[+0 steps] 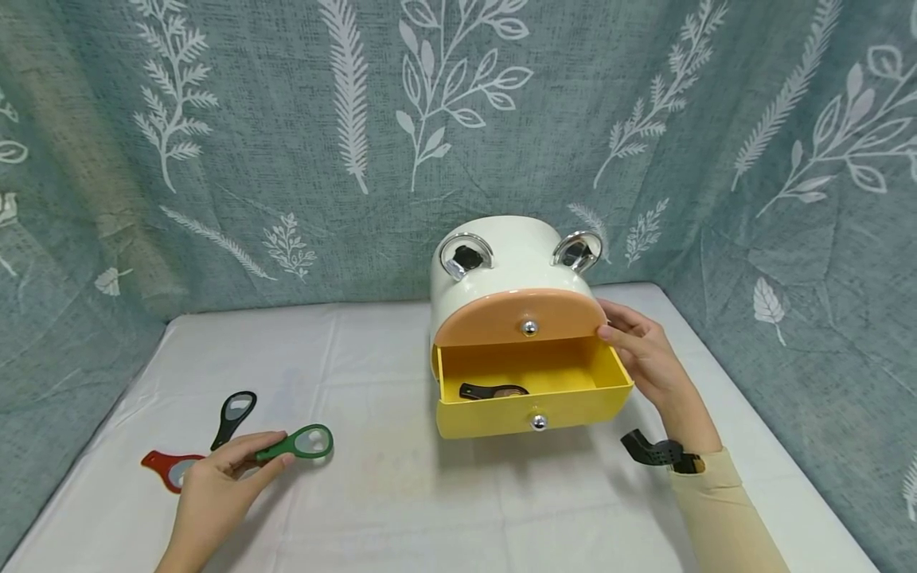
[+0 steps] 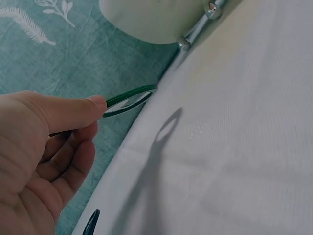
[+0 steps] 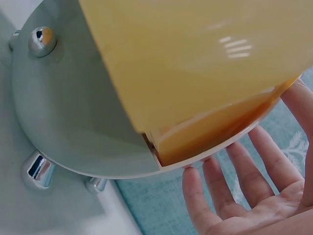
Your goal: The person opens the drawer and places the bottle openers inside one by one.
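My left hand [image 1: 218,485] pinches a green magnifying glass [image 1: 292,446] by its handle between thumb and fingers. It is held just above the tabletop; its shadow shows in the left wrist view. Close to that hand lie a black magnifying glass [image 1: 226,420] and a red one [image 1: 161,463], partly covered by the hand. A white frog-like drawer box [image 1: 509,255] stands on the right with its yellow lower drawer [image 1: 494,420] pulled out. Inside lies a black-handled magnifying glass [image 1: 487,391]. My right hand [image 1: 648,366] touches the box's right side, fingers mostly straight.
A white cloth [image 1: 372,509] covers the table. Patterned green curtains [image 1: 286,143] hang behind it and at both sides. The box's orange upper drawer [image 1: 487,316] is closed. A black strap [image 1: 652,450] sticks out from the right wrist beside the drawer.
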Demonstrator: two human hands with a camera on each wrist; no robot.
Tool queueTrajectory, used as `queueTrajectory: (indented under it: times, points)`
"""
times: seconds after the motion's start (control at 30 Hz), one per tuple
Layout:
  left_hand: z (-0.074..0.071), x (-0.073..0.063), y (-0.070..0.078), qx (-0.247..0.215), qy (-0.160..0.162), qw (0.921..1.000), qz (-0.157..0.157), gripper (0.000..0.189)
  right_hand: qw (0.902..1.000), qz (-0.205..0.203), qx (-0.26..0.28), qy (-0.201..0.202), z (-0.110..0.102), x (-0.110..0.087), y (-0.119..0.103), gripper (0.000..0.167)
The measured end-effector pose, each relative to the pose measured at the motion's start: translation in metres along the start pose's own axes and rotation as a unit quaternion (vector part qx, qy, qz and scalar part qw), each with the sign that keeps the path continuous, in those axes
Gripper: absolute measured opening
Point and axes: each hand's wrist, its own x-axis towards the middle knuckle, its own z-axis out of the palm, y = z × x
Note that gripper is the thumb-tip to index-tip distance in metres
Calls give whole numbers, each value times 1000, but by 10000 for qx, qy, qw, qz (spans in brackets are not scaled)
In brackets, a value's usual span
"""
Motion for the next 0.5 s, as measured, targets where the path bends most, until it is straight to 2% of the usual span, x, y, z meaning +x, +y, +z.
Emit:
queueTrajectory:
  times: [0.2, 0.37, 0.5]
  points:
    - [1, 3, 16, -475, 225, 9971, -551, 34, 10000, 12, 7, -2, 1, 1, 1, 43]
    - [1, 11, 44, -921, 621, 9929, -426, 35, 10000, 8, 98, 12, 1, 0, 0, 42]
    - [1, 17, 74, -1396, 660, 9877, -251, 35, 9999, -14, 147, -8, 1, 0, 0, 40]
